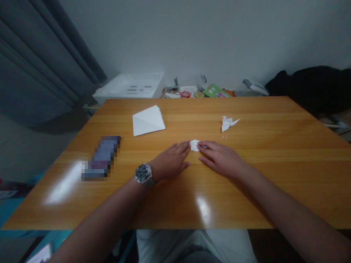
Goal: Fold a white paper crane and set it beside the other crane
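Observation:
A small piece of folded white paper [194, 145] lies on the wooden table [170, 204] between my two hands. My left hand [173, 160] rests flat, fingers stretched out, its fingertips on the paper's left edge. My right hand [219, 156] has its fingers bent over the paper's right side and grips it there; a bit of white shows between the fingers, and its thumb is lower down, apart from the paper. A metal watch [143, 173] is on my left wrist. Beyond my right hand stands a folded paper crane [228, 123].
White paper sheets [148, 120] lie at the back left, and a blurred-out phone [103, 157] lies at the left. Tiny paper scraps [224, 137] are near the crane. Behind the table stand a white plastic tray [131, 86], a green packet [216, 91] and a black cloth [309, 87].

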`<state>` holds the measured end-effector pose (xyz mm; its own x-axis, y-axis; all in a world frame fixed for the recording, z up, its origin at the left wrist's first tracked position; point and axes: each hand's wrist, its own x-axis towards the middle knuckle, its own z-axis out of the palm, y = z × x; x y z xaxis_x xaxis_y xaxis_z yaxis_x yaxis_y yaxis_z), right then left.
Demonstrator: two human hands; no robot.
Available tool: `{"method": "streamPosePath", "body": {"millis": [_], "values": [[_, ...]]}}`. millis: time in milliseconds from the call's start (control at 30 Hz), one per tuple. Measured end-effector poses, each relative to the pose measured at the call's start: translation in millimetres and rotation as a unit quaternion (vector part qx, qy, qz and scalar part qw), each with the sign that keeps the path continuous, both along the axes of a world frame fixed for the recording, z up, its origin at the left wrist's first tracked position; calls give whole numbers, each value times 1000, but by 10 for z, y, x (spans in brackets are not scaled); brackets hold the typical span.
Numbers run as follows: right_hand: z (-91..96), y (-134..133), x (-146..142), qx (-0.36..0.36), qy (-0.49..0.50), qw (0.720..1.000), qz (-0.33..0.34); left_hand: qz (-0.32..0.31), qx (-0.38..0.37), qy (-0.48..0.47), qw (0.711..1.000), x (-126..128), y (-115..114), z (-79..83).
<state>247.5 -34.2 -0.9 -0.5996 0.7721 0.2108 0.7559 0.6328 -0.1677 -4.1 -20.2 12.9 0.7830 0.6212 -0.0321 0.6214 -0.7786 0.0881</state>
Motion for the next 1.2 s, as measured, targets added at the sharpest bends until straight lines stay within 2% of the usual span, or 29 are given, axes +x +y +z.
{"method": "streamPosePath", "body": {"millis": [200,500,633,867,1200], "values": [[-9,19,12,1,13,1000,13,6,6,-8,1000,35,8,17],[-55,103,42,11,65,998,23,47,44,-60,996,144,101,13],[-74,130,38,13,74,997,26,36,57,-83,994,177,157,-7],[-104,145,39,-1,118,992,45,19,30,-95,995,195,240,-18],[-146,180,64,-1,139,990,17,18,32,-109,993,193,224,-28]]}}
